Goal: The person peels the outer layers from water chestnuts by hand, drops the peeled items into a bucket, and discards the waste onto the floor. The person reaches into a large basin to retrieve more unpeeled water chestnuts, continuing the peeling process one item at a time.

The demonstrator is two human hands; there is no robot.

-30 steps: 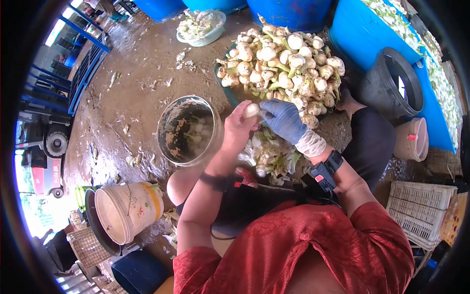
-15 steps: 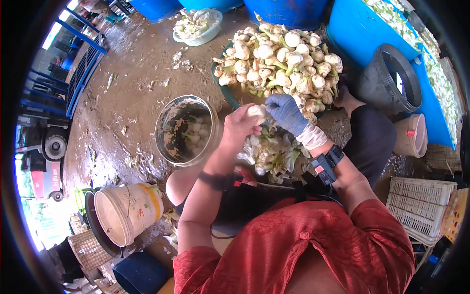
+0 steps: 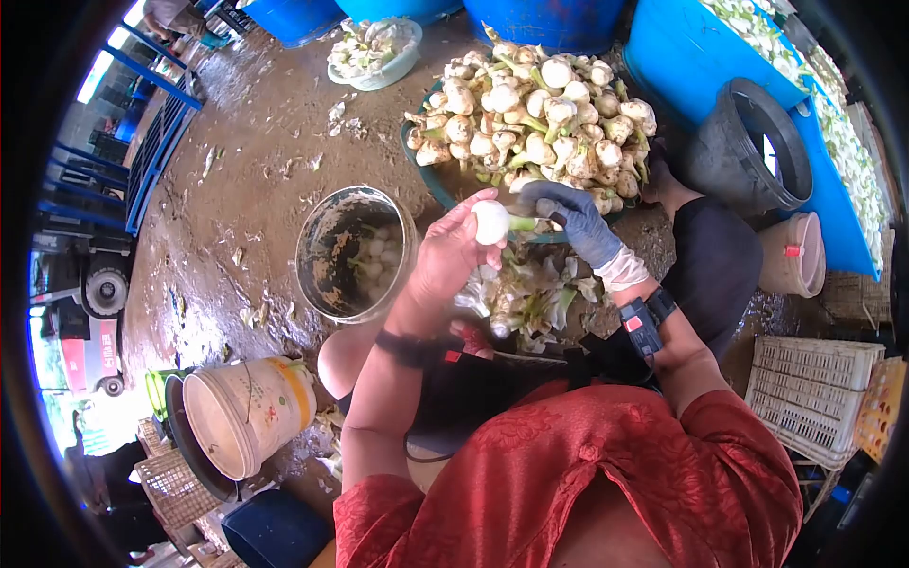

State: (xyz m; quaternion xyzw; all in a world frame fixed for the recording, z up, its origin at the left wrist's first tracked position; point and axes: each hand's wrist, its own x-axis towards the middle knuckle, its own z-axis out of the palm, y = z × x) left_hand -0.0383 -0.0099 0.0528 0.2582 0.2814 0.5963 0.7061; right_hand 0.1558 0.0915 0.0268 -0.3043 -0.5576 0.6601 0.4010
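Between the person's knees and the heaped basin, the bare left hand point(image 3: 445, 256) curls its fingers around a round white peeled bulb point(image 3: 490, 221), gripping it from below and behind so that most of its smooth pale top shows. A short green stalk point(image 3: 523, 223) sticks out from the bulb toward the right hand point(image 3: 573, 216), which wears a blue rubber glove with a whitish cuff; its gloved fingers are drawn together at the end of that stalk, and whether they pinch the stalk alone or some tool as well cannot be told. Both wrists carry dark straps with small black-and-red devices.

Below the hands lies a loose pile of pale green and white peelings point(image 3: 530, 293). Beyond them, a dark green round basin point(image 3: 428, 175) is heaped with unpeeled, dirt-streaked bulbs point(image 3: 535, 118), knobbly and still stalked. Left of the hands stands a muddy see-through plastic bucket point(image 3: 355, 251) with a few white bulbs at its bottom. A white plastic bucket point(image 3: 246, 407) lies tilted nearer the camera.

The floor is wet brown concrete point(image 3: 256, 170), strewn with scraps. Blue plastic drums point(image 3: 559, 19) line the far edge, a black round bin point(image 3: 757, 156) stands at right, and a white slatted crate point(image 3: 810, 393) sits beside the person's red patterned shirt point(image 3: 578, 483).
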